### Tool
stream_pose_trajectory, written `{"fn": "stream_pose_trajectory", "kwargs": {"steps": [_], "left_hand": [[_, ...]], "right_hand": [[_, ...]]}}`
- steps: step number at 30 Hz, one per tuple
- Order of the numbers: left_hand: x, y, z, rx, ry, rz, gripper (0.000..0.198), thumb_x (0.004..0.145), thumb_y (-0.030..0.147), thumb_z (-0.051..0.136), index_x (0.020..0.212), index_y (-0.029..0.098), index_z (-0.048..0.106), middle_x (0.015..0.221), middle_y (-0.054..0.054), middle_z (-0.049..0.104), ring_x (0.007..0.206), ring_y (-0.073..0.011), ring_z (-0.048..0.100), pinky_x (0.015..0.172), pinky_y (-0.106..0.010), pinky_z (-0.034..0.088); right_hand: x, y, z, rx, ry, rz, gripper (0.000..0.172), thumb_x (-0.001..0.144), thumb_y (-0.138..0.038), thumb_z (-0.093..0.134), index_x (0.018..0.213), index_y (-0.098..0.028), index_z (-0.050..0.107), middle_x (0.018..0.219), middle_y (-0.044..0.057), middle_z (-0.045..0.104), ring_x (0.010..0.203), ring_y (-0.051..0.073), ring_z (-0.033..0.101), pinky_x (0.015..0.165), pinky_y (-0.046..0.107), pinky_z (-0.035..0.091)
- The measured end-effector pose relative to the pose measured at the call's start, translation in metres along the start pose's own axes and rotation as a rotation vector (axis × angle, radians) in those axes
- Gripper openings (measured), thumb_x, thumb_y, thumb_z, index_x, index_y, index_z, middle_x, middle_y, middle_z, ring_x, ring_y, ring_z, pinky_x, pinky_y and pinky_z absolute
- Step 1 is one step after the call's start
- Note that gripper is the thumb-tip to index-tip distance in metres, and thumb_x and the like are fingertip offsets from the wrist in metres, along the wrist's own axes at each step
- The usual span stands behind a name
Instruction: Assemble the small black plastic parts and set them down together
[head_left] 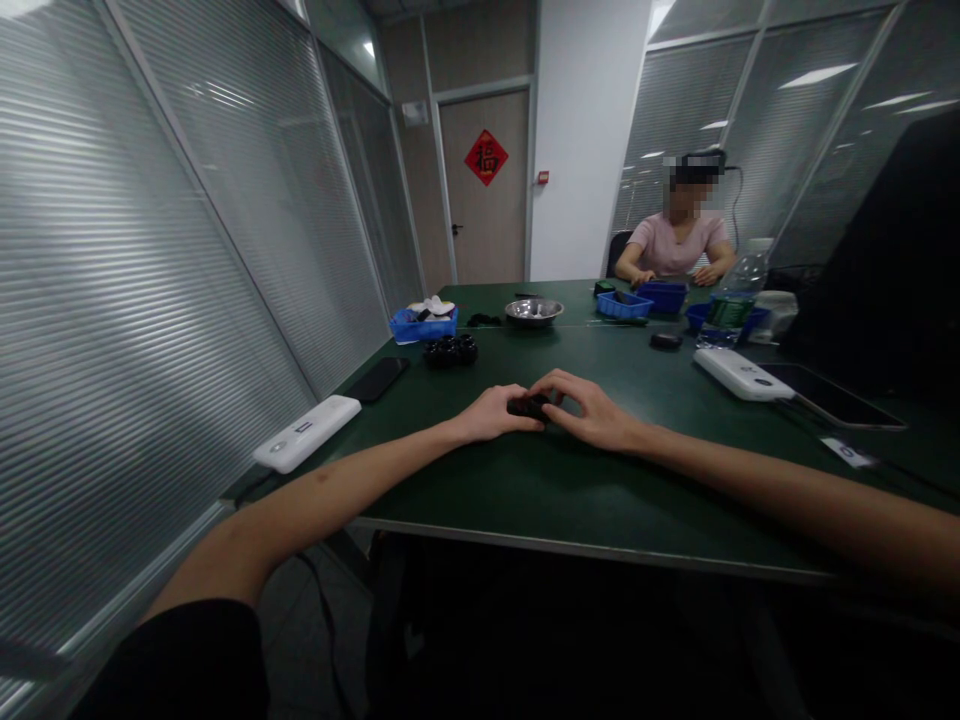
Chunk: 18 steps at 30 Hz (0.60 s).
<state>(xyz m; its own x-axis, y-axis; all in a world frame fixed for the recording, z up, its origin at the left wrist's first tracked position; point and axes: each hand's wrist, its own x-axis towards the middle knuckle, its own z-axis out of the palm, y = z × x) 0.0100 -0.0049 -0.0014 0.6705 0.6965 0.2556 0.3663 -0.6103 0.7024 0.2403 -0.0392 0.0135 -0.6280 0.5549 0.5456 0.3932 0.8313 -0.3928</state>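
Note:
Over the middle of the green table (465, 480), my two hands meet at a small dark object (529, 406) whose kind I cannot make out. My left hand (491, 415) is closed round its left side, thumb toward me. From the right, my right hand (589, 412) grips it between curved fingers and thumb, with a gap showing inside the curve. Fingers hide much of the object. Just beyond my left hand stands a cluster of shiny black round pieces (451, 350).
Farther back are a metal bowl (534, 313), a blue basket of items (424, 325) and more blue bins (625, 305). Phones and white power banks (309, 433) flank my arms. A water bottle (733, 295) stands at right. Another person (679, 240) sits across the table.

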Motion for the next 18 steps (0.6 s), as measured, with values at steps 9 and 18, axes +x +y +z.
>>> {"fn": "stream_pose_trajectory", "kwargs": {"steps": [9, 18], "left_hand": [[0.0002, 0.0011, -0.0007, 0.005, -0.007, 0.011, 0.045, 0.079, 0.046, 0.08, 0.112, 0.016, 0.073, 0.101, -0.004, 0.07, 0.095, -0.0203, 0.063, 0.08, -0.029, 0.045], [0.0, 0.0009, -0.0004, 0.018, -0.002, 0.013, 0.043, 0.079, 0.046, 0.08, 0.109, 0.016, 0.073, 0.101, -0.004, 0.07, 0.096, -0.0207, 0.063, 0.082, -0.029, 0.046]], "right_hand": [[-0.0007, 0.0035, 0.0009, -0.019, 0.033, 0.022, 0.021, 0.1, -0.035, 0.058, 0.114, -0.021, 0.066, 0.108, 0.009, 0.064, 0.096, 0.024, 0.063, 0.086, 0.041, 0.053], [0.0004, 0.0031, 0.0012, -0.038, 0.055, 0.043, 0.022, 0.098, -0.038, 0.062, 0.111, -0.021, 0.067, 0.105, 0.008, 0.065, 0.094, 0.024, 0.063, 0.083, 0.04, 0.054]]}}
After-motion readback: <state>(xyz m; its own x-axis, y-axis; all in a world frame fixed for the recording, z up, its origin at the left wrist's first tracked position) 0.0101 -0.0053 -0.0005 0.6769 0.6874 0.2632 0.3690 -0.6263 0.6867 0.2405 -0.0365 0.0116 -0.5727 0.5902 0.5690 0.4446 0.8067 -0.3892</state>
